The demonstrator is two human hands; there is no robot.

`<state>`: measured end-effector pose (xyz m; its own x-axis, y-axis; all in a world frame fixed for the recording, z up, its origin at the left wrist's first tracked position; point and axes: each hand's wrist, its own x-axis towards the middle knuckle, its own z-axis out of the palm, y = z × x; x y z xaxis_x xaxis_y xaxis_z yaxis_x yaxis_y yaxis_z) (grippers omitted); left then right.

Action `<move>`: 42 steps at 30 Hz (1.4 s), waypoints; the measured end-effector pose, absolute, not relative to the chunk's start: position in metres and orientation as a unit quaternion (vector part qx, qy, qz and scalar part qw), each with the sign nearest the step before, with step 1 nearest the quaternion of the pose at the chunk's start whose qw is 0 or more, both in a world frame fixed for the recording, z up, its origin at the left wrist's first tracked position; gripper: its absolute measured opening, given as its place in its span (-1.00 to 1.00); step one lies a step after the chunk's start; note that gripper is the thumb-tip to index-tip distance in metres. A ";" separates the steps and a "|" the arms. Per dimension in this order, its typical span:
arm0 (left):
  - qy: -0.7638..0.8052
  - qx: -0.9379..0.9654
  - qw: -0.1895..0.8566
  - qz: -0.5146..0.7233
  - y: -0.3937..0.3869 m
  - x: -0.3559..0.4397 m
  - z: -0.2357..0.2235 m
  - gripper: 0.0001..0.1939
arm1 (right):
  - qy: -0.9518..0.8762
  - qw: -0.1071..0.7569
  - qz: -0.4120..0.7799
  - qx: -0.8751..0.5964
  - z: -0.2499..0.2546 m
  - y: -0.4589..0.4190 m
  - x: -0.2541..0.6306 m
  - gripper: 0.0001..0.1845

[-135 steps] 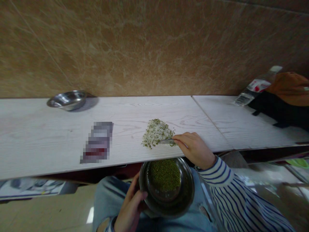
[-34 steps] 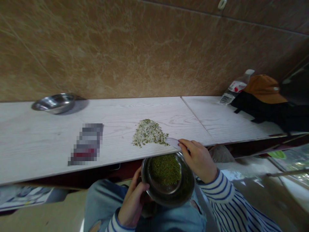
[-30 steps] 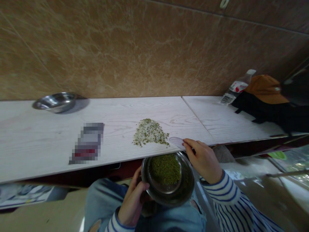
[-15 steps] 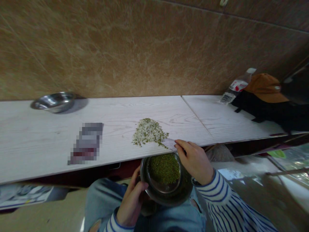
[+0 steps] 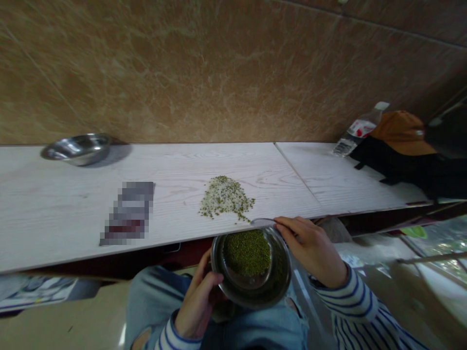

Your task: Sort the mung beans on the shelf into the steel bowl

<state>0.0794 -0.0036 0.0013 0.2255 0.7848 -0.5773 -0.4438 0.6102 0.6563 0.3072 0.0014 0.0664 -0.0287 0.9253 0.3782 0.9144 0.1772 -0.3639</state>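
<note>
Below the counter's front edge, my left hand [image 5: 200,294] grips the rim of a steel bowl [image 5: 255,296], its thumb over the side. Small green beans [image 5: 249,253], like mung beans, lie in that bowl. My right hand [image 5: 310,248] pinches a clear plastic spoon [image 5: 263,220], seen nearly edge-on at the counter edge above the bowl. The spoon's tip is beside a few stray beans. Just beyond it, a mixed pile of white grains and green beans [image 5: 225,197] is spread on the white wood-grain counter [image 5: 175,194].
Another steel bowl [image 5: 76,149] stands at the back left, with a blurred-out flat item [image 5: 129,214] nearer the front. On the right are a plastic bottle [image 5: 359,130], an orange cap [image 5: 403,131] and a black bag [image 5: 397,163]. A tiled wall [image 5: 219,73] rises behind the counter.
My right hand has drawn back to the right and slightly down, away from the pile. The spoon has turned from showing its broad face to edge-on. The bowl stays nearly in place.
</note>
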 end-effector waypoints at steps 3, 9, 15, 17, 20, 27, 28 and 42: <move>0.476 0.173 0.760 0.408 -0.004 0.080 0.002 -0.31 | -0.736 0.261 0.024 -0.624 0.066 0.008 0.300 -0.73; 0.480 0.164 0.757 0.412 -0.004 0.077 0.002 -0.31 | -0.743 0.252 0.034 -0.618 0.063 0.031 0.293 -0.73; 0.477 0.165 0.756 0.417 -0.003 0.076 0.001 -0.37 | -0.740 0.253 0.008 -0.623 0.059 0.049 0.297 -0.73; 0.478 0.168 0.756 0.415 -0.003 0.076 0.000 -0.36 | -0.743 0.258 0.000 -0.618 0.061 0.050 0.299 -0.72; 0.474 0.173 0.759 0.411 -0.003 0.076 -0.002 -0.34 | -0.733 0.277 -0.016 -0.621 0.064 0.048 0.306 -0.71; 0.482 0.157 0.759 0.408 -0.002 0.075 -0.001 -0.30 | -0.716 0.267 -0.039 -0.644 0.058 0.040 0.317 -0.71; 0.483 0.159 0.758 0.408 -0.002 0.075 0.000 -0.30 | -0.716 0.266 -0.037 -0.645 0.057 0.039 0.316 -0.71; 0.473 0.165 0.762 0.410 -0.001 0.075 -0.001 -0.35 | -0.739 0.254 -0.007 -0.625 0.061 0.032 0.301 -0.72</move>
<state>0.0751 -0.0014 -0.0006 0.2161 0.7819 -0.5848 -0.4691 0.6084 0.6402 0.3013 0.0322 0.0613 -0.0911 0.9193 0.3829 0.9261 0.2196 -0.3068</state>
